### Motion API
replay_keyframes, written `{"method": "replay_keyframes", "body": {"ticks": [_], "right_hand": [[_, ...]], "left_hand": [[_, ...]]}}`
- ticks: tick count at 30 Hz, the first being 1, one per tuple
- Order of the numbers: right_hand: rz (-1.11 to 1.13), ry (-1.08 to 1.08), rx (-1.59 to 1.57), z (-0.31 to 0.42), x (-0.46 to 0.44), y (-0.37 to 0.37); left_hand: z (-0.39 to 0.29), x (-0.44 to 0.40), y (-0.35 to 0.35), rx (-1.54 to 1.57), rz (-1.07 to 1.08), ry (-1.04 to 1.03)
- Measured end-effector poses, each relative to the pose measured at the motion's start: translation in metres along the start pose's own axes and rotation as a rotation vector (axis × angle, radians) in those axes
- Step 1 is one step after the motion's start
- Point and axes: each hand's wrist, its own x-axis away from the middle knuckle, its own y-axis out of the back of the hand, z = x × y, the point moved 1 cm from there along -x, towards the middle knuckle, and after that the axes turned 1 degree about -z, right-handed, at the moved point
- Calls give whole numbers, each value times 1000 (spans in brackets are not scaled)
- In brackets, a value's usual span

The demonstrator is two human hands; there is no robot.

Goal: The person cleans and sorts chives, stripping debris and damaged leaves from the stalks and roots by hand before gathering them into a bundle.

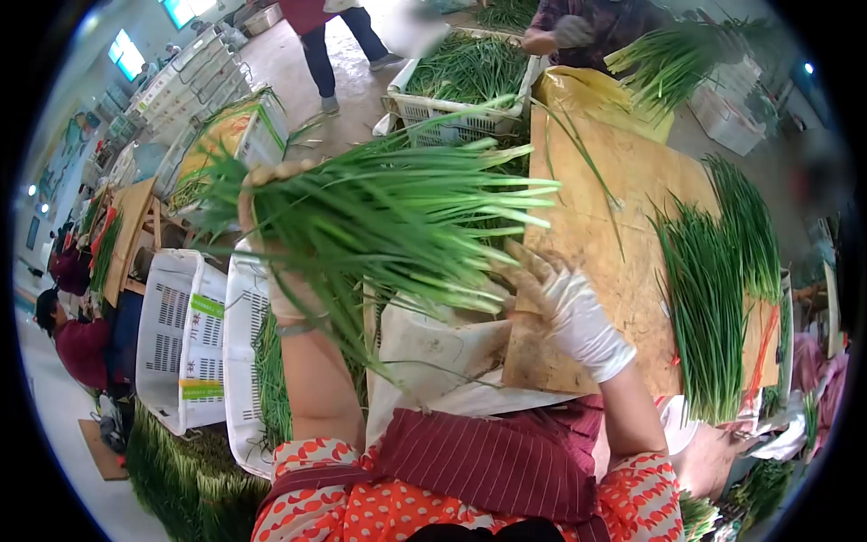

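A large loose bunch of garlic chives (388, 217) is held up over the near left side of the board, its pale cut ends towards the right. My left hand (291, 294), gloved, wraps round the leafy part, and leaves hide much of it. My right hand (573, 312), in a white glove with soiled fingertips, is beside the pale ends, fingers apart and nothing gripped. Whether its fingertips touch the stalks I cannot tell. On the right of the wooden board (614, 280) lie bundled chives (700, 307), with a few loose leaves nearer the middle.
White crates (181, 339) stand at my left, above piled chives (194, 474). Ahead is a crate full of chives (465, 72). Across the board a gloved person's hand (572, 32) is near a yellow sack (601, 99). Another person's legs (339, 50) show on the floor behind.
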Motion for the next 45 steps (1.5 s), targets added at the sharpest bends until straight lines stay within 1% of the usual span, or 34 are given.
{"method": "replay_keyframes", "body": {"ticks": [1,2,4,5,6,7,8,10,11,13,14,16,17,18,19,20,23,24,26,28,29,31,32,33,34,35,37,38,39,40,41,42,44,45], "right_hand": [[71,-97,-12,-19,10,-16],[70,-93,-13,-34,19,-16],[44,-415,-60,-58,29,-16],[50,-415,-66,-58,23,-14],[-150,-471,-303,-60,15,-4],[-352,-522,-540,-62,6,5],[-350,-523,-541,-59,-8,14],[-445,-203,-504,-43,-46,27],[-410,-157,-464,-37,-64,24],[-397,-40,-433,-26,-92,10],[-199,-86,-497,-26,-102,6],[68,-323,-1028,-25,-115,-20],[72,-320,-1031,-22,-118,-27],[12,-343,-1173,-19,-118,-33],[-48,-367,-1313,-16,-119,-37],[-44,-369,-1314,-11,-120,-41],[-226,-474,-1462,-2,-124,-49],[-225,-476,-1461,-3,-124,-50],[-424,-470,-1442,-7,-125,-50],[-548,-446,-1438,-19,-125,-56],[-638,-477,-1427,-26,-123,-57],[-806,-602,-1397,-53,-118,-56],[-884,-699,-1376,-74,-112,-55],[-848,-745,-1191,-109,-102,-67],[-808,-785,-1007,-132,-95,-82],[-803,-783,-1010,-121,-97,-78],[-835,-423,-320,-78,-105,-55],[-714,-250,-454,-63,-114,-52],[-589,-79,-583,-46,-123,-49],[-448,85,-280,-23,-131,-37],[-436,150,-307,-10,-136,-47],[-422,165,-399,0,-141,-61],[-143,104,-579,2,-143,-64],[-48,6,-760,8,-143,-58]], "left_hand": [[-13,1,17,-3,2,-5],[-26,2,36,54,31,-23],[-37,9,42,107,57,-37],[-38,17,35,89,-16,-122],[-37,24,27,71,-86,-209],[-31,30,17,-89,-66,-337],[-36,31,19,-90,-68,-335],[-51,32,26,-82,-17,-203],[-55,30,27,43,75,-139],[-59,34,25,78,44,-119],[-61,36,25,113,18,-101],[-67,38,24,170,51,-89],[-70,38,24,233,88,-75],[-71,39,25,297,125,-62],[-75,43,30,258,129,-78],[-75,46,29,257,125,-79],[-68,51,16,-847,-255,-526],[-71,51,8,-847,-256,-524],[-77,55,0,-36,-469,-363],[-99,59,40,51,-198,-221],[-107,56,56,-29,11,-182],[-108,56,70,-112,215,-146],[-107,57,73,19,236,-218],[-108,60,75,151,257,-291],[-113,66,78,147,251,-294],[-120,73,82,-107,45,-371],[-127,77,91,-361,-167,-445],[-126,74,93,-275,43,-395],[-122,74,87,-230,148,-367],[-118,73,81,-186,250,-333],[-107,72,60,-3,221,-273],[-107,73,58,86,209,-241],[-117,80,75,281,139,-186],[-124,78,89,331,110,-175]]}}
